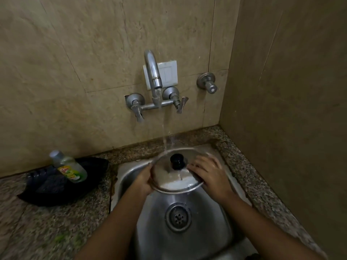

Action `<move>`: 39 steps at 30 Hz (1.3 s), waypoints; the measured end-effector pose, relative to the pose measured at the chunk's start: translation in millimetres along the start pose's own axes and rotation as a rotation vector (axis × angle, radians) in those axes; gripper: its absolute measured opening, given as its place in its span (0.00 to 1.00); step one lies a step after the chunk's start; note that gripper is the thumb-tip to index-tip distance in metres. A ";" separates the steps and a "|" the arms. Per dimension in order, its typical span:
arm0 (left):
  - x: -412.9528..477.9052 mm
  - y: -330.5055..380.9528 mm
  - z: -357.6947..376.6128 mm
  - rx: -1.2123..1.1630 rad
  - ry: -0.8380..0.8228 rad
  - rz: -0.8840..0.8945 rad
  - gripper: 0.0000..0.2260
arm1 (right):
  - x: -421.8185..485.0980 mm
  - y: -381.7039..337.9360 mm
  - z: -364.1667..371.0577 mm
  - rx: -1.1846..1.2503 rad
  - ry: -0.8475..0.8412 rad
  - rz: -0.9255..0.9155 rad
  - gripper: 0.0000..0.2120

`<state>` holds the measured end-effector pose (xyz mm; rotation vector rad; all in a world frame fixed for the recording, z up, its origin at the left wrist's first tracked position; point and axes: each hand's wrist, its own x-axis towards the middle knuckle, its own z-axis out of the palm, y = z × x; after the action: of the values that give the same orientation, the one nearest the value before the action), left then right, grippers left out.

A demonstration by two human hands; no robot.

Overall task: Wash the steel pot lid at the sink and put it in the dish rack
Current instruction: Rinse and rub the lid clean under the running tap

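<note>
The steel pot lid [175, 175] sits low in the centre of the frame, held tilted over the sink [187, 237], knob up, under the running tap [154, 76]. The left hand [143, 182] grips its left rim; the right hand [208, 175] lies on its right side with fingers spread, apparently rubbing. Judging by this, washing is under way. No dish rack shows, so racking remains.

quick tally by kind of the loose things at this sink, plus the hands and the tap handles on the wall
Steel pot lid: 1
Dish soap bottle: 1
Black tray: 1
Hands: 2, left hand, right hand
Lever tap handles: 2, and
Round wall valve: 1
Total: 8
</note>
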<state>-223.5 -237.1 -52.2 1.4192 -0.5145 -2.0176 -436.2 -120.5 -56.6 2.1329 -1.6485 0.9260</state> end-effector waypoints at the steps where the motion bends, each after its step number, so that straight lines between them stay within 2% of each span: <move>1: 2.9 1.1 -10.7 0.014 0.013 -0.023 0.18 | 3.4 -4.4 -4.7 0.121 -0.009 -0.036 0.13; 4: -12.1 5.3 -26.9 0.059 -0.054 -0.086 0.20 | 20.2 -17.9 -16.1 0.374 -0.017 0.012 0.05; 6: -18.6 5.3 -28.7 0.113 -0.118 -0.037 0.25 | 36.1 -24.6 -19.5 0.553 0.025 0.252 0.05; 8: -24.1 4.5 -27.2 0.065 -0.213 0.062 0.27 | 54.4 -27.6 -20.7 0.860 0.019 0.545 0.09; 10: -28.0 5.3 -26.4 -0.078 -0.289 0.140 0.26 | 69.4 -24.6 -14.6 1.045 0.034 0.677 0.10; 13: -42.8 14.6 -29.5 -0.175 -0.326 0.156 0.32 | 82.9 -23.4 -6.9 1.199 0.003 0.827 0.08; 15: -53.1 21.1 -34.7 -0.152 -0.339 0.195 0.32 | 84.5 -24.3 -2.7 1.256 -0.019 0.914 0.08; 18: -56.5 25.5 -38.8 -0.035 -0.276 0.277 0.25 | 74.6 -23.1 2.4 1.306 -0.049 1.022 0.06; 21: -54.2 22.9 -28.4 0.061 -0.253 0.272 0.20 | 61.9 -17.6 2.2 1.358 -0.027 1.082 0.09; 24: -56.3 21.9 -6.2 0.137 -0.241 0.223 0.18 | 51.5 -7.1 -5.6 1.346 0.057 1.136 0.08; 27: -52.3 22.5 17.7 0.166 -0.165 0.191 0.22 | 42.9 5.8 -14.0 1.328 0.145 1.181 0.09; 30: -51.2 28.1 36.5 0.159 -0.141 0.260 0.23 | 43.3 11.0 -17.3 1.359 0.268 1.212 0.08; 32: -56.6 29.8 43.5 0.115 -0.140 0.315 0.18 | 48.3 9.8 -15.1 1.402 0.320 1.238 0.08; 34: -65.7 29.6 42.3 0.073 -0.100 0.438 0.12 | 56.3 5.6 -9.0 1.433 0.320 1.276 0.09; 35: -67.6 28.2 36.4 0.114 -0.056 0.558 0.11 | 60.8 3.7 -4.1 1.445 0.314 1.291 0.10; 37: -67.6 22.7 14.5 0.407 0.066 0.879 0.14 | 71.3 -1.2 4.4 1.474 0.294 1.307 0.11; 39: -64.8 19.6 -14.0 0.789 0.207 1.239 0.23 | 81.9 -7.7 10.4 1.495 0.257 1.310 0.11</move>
<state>-189.9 -207.4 0.4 1.1400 -1.6847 -0.6557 -414.4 -186.0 -10.7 0.6797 -2.4174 3.3595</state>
